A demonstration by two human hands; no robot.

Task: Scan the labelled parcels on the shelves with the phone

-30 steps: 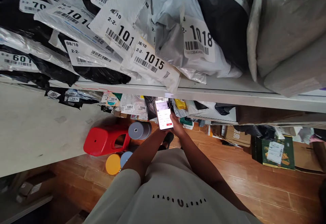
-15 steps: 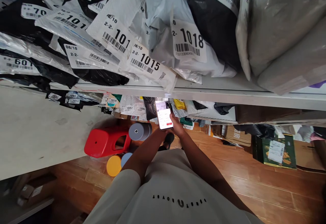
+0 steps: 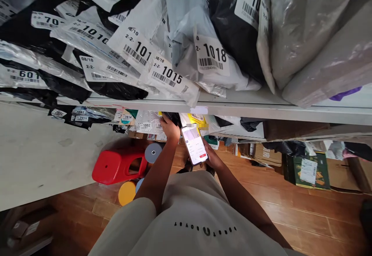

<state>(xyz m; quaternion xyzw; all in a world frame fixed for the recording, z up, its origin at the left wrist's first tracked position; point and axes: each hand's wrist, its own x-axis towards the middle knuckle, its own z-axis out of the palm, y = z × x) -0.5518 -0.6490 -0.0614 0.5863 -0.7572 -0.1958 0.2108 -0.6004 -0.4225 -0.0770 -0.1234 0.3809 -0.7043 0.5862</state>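
- White-lit phone (image 3: 194, 145) sits in the right hand (image 3: 211, 158), screen up and tilted, fingers wrapped round its lower edge, held low in front of the body.
- Left hand (image 3: 170, 127) is stretched into the lower shelf (image 3: 250, 131), fingers closing narrowly on a dark parcel (image 3: 173, 117) there; whether it is truly gripped cannot be told.
- Step in hand, as judged: picking out one parcel among those on the lower shelf while the phone screen is kept in sight.
- Next move would call for a firm pinch on that dark parcel and a straight pull outward, so the neighbouring bags (image 3: 148, 121) just beside it are not dragged along.
- Upper shelf (image 3: 261, 110) is heaped with poly mailers; labels read "2-2- 1018" (image 3: 211, 55), "1015" (image 3: 168, 75), "1011", "101…", "601", with "08/10" on one.
- Lower shelf tags read "1002", "7014", "7012".
- Shirt print reads mirrored and upside down; not legible.
- Red stool (image 3: 117, 166) lies on the wooden floor (image 3: 305, 209), beside grey and yellow rolls.
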